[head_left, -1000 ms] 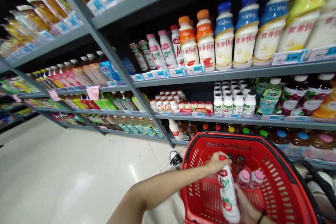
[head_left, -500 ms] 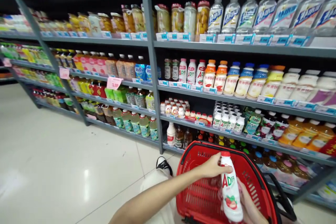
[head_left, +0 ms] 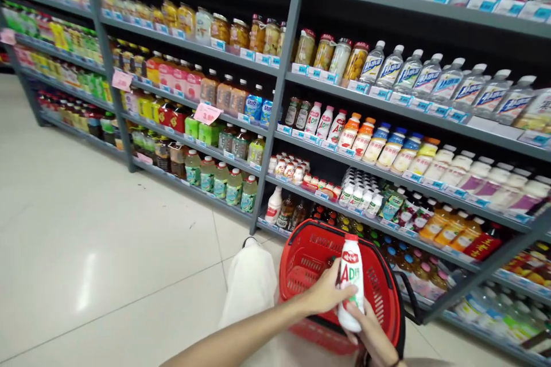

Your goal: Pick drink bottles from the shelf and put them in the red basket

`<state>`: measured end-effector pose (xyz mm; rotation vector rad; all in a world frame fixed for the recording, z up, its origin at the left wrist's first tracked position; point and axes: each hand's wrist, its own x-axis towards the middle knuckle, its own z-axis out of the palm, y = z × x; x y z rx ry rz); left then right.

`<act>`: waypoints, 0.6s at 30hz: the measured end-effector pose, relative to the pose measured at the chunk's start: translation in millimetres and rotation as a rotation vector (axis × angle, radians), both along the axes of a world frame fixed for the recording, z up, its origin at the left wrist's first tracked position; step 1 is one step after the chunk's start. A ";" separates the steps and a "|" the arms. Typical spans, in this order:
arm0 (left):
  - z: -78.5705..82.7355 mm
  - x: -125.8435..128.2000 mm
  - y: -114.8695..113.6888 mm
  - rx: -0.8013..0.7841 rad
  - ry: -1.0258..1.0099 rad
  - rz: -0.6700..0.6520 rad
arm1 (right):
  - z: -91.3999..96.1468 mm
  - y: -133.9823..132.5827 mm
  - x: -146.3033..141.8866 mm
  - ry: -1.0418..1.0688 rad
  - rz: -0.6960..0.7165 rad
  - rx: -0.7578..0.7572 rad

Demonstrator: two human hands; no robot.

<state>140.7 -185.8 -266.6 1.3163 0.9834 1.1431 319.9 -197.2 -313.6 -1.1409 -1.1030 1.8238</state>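
Our left hand wraps the middle of a white bottle, thumb across its front, and our right hand closes around its lower part, so both grasp it, fingers curled just as wide as its body. Half a second ago our left hand gripped higher, near the red cap, and the bottle leaned more to the left. Now we hold it over the red basket, long axis nearly upright, cap up, lettered side facing us.
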 end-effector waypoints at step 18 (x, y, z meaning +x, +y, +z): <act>29.6 4.6 168.9 0.077 -0.199 0.157 | 71.5 147.6 -16.2 0.262 -0.011 0.071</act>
